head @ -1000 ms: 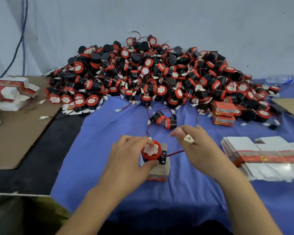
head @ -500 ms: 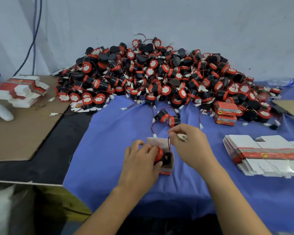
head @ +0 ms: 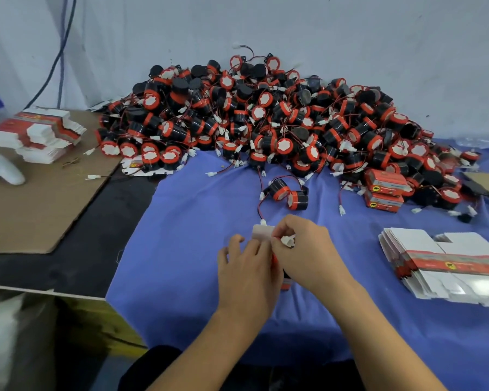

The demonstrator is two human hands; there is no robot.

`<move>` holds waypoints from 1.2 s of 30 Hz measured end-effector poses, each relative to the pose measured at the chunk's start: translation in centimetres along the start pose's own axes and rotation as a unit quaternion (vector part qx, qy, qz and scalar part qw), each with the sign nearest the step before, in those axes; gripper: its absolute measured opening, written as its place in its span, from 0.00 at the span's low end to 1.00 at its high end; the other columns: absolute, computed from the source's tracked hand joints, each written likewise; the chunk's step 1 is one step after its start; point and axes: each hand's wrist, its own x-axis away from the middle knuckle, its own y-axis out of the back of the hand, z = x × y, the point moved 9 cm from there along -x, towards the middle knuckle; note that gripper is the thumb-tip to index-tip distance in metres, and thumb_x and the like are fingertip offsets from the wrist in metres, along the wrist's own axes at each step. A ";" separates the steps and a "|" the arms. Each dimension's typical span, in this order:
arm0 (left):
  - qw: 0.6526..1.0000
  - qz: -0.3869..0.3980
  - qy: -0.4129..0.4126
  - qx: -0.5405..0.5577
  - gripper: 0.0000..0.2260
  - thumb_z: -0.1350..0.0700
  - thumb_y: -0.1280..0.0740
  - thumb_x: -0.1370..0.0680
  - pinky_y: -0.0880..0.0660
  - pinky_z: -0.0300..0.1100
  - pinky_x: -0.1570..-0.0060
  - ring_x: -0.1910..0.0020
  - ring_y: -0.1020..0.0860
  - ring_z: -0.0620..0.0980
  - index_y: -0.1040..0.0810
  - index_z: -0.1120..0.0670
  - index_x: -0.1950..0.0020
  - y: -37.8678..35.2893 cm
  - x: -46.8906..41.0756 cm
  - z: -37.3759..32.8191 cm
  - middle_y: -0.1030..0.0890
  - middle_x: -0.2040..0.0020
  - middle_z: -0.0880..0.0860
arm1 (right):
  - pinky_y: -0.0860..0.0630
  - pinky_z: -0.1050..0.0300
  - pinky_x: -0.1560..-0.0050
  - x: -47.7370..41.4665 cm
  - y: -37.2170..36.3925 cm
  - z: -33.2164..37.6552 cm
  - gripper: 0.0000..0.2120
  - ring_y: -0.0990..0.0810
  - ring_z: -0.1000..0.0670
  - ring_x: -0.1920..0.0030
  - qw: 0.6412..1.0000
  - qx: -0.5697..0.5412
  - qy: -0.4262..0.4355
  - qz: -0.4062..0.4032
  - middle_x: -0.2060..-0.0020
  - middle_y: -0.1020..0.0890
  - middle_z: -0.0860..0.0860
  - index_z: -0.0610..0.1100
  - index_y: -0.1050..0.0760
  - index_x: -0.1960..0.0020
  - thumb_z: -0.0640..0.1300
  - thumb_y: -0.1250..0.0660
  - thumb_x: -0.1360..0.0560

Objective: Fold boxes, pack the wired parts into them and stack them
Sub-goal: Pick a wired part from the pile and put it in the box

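Note:
A small open box [head: 261, 232] stands on the blue cloth [head: 181, 235] between my hands, only its white flap and a red bottom corner showing. My left hand [head: 249, 269] covers its left side, fingers curled over the wired part inside, which is hidden. My right hand [head: 305, 249] pinches the part's white connector [head: 288, 240] over the box. Two loose red-and-black wired parts [head: 288, 193] lie just beyond. A large pile of the same parts [head: 266, 119] fills the back.
Flat box blanks [head: 446, 266] are stacked at the right, more flat blanks [head: 37, 134] at the far left on brown cardboard [head: 40, 198]. Two packed red boxes [head: 384, 190] sit stacked at the pile's right edge. A plastic bottle [head: 477, 141] lies far right.
The red-capped part has gone from on top of the box down into it under my left hand. My right hand has moved in over the box with the connector.

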 end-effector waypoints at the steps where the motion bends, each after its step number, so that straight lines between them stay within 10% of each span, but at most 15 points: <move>1: 1.000 0.024 0.016 0.008 0.13 0.45 0.38 0.23 0.31 0.49 0.40 0.33 0.30 0.57 0.23 0.45 0.42 -0.4 -0.2 0.0 0.20 0.50 0.43 | 0.27 0.66 0.67 -0.1 -0.1 0.0 0.05 0.22 0.56 0.60 1.000 0.015 0.004 0.005 0.62 0.19 0.56 0.52 0.25 0.58 0.43 0.35 0.25; 5: 0.996 0.081 0.025 0.013 0.22 0.41 0.38 0.25 0.37 0.50 0.37 0.28 0.37 0.57 0.32 0.42 0.31 -1.3 -0.9 0.2 0.23 0.38 0.41 | 0.22 0.52 0.60 -0.3 -1.0 -0.3 0.03 0.21 0.47 0.59 0.998 0.049 -0.001 0.046 0.62 0.19 0.51 0.47 0.25 0.56 0.41 0.36 0.25; 11: 0.993 0.117 -0.028 -0.008 0.18 0.37 0.38 0.27 0.36 0.49 0.42 0.37 0.36 0.55 0.27 0.43 0.41 -1.3 -2.3 0.3 0.21 0.46 0.41 | 0.31 0.72 0.72 -0.6 -0.2 -1.8 0.04 0.22 0.60 0.63 0.998 0.009 -0.047 0.028 0.63 0.19 0.57 0.51 0.23 0.58 0.43 0.33 0.26; 17: 0.984 0.115 -0.086 0.107 0.31 0.42 0.28 0.30 0.25 0.49 0.47 0.44 0.33 0.52 0.31 0.48 0.30 -1.1 -2.1 -0.4 0.27 0.40 0.47 | 0.32 0.75 0.72 -0.5 -0.4 -2.5 0.04 0.24 0.70 0.62 0.997 -0.012 -0.071 0.037 0.66 0.19 0.60 0.53 0.23 0.60 0.46 0.31 0.28; 22: 0.988 0.107 -0.092 0.065 0.13 0.44 0.36 0.20 0.27 0.47 0.45 0.39 0.31 0.50 0.24 0.51 0.43 -1.8 -1.4 1.0 0.24 0.43 0.47 | 0.32 0.77 0.70 -0.5 -0.7 -2.6 0.04 0.23 0.68 0.59 0.997 0.002 -0.069 0.037 0.65 0.18 0.61 0.54 0.21 0.59 0.46 0.32 0.28; 30: 0.992 0.054 -0.111 0.025 0.13 0.49 0.40 0.17 0.30 0.49 0.42 0.32 0.35 0.56 0.25 0.39 0.34 -2.1 0.6 1.8 0.29 0.34 0.48 | 0.24 0.54 0.59 -0.8 -2.9 -1.4 0.12 0.21 0.45 0.52 0.993 0.102 -0.014 0.061 0.49 0.17 0.47 0.48 0.24 0.44 0.39 0.42 0.22; 36: 0.957 0.058 -0.064 0.277 0.12 0.52 0.33 0.22 0.27 0.41 0.41 0.34 0.31 0.48 0.25 0.38 0.42 -3.1 1.2 3.4 0.32 0.33 0.41 | 0.20 0.46 0.57 -0.6 -5.0 0.0 0.06 0.19 0.45 0.56 0.992 0.087 -0.004 0.095 0.59 0.18 0.50 0.49 0.24 0.53 0.44 0.39 0.26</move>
